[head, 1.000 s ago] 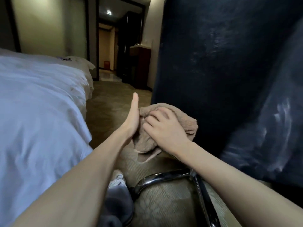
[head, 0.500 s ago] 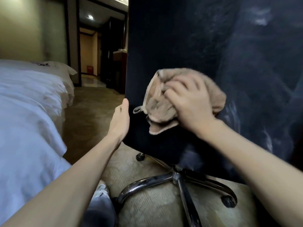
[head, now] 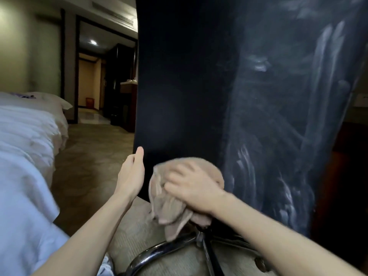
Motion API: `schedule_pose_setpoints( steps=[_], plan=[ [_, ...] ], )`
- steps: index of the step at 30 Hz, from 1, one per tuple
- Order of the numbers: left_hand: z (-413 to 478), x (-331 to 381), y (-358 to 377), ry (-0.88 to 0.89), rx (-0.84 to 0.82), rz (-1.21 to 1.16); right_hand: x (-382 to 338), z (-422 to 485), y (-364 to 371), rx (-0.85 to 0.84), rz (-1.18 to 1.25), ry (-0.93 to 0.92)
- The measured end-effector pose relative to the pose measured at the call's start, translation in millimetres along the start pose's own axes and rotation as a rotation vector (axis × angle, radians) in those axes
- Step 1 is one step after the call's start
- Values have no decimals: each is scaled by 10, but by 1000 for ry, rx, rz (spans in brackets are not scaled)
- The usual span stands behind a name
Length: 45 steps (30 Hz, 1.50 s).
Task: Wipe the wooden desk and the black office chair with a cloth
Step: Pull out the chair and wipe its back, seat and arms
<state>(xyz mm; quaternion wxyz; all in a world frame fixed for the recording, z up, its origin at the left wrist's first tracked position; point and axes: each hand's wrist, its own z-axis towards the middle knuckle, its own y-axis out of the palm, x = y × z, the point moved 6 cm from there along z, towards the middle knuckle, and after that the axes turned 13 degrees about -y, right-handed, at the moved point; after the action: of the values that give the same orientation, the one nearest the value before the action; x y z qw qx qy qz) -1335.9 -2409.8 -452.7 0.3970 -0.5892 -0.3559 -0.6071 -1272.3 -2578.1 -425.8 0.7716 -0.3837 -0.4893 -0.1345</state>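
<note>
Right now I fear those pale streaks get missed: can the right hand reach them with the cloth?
Probably yes. The right hand holds the cloth against the chair back, and the nearest pale streaks start just beside it, with nothing between.

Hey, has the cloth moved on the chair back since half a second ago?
Yes. The cloth, under the right hand, has slid down the black chair back to its lower edge, nearer the chrome base.
</note>
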Motion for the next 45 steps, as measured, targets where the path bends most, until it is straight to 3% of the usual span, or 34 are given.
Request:
schedule_pose_setpoints(
  steps=[4,7,10,13,21,26,29,32,34,37,42,45],
  plan=[
    [40,-44,-59,-55,-3,-24,816,189,-848,268,-232,166],
    [0,-37,-17,-82,-45,-40,1287,135,-1099,275,-399,282],
    [-42,-12,90,-58,-97,-6,1280,-190,-935,269,-338,438],
    [-50,-15,156,-50,-132,13,786,-455,-578,336,-205,516],
    [-50,-47,182,-25,-169,44,-702,-749,320,234,91,370],
    [-39,-53,190,-19,-174,33,-1182,-817,552,-46,121,112],
    [-20,-72,192,-24,-171,28,-946,-738,333,-40,146,113],
    [15,-81,174,-26,-154,26,-132,-564,-196,152,134,376],
    [20,-87,171,-26,-153,27,529,-515,-474,114,25,537],
    [-16,-76,183,-20,-163,31,1079,-431,-779,193,-86,539],
    [-37,-24,165,-11,-182,56,510,-524,-304,-13,87,499],
    [-15,-23,160,-15,-180,41,-101,-555,-109,13,313,300]
  ],
)
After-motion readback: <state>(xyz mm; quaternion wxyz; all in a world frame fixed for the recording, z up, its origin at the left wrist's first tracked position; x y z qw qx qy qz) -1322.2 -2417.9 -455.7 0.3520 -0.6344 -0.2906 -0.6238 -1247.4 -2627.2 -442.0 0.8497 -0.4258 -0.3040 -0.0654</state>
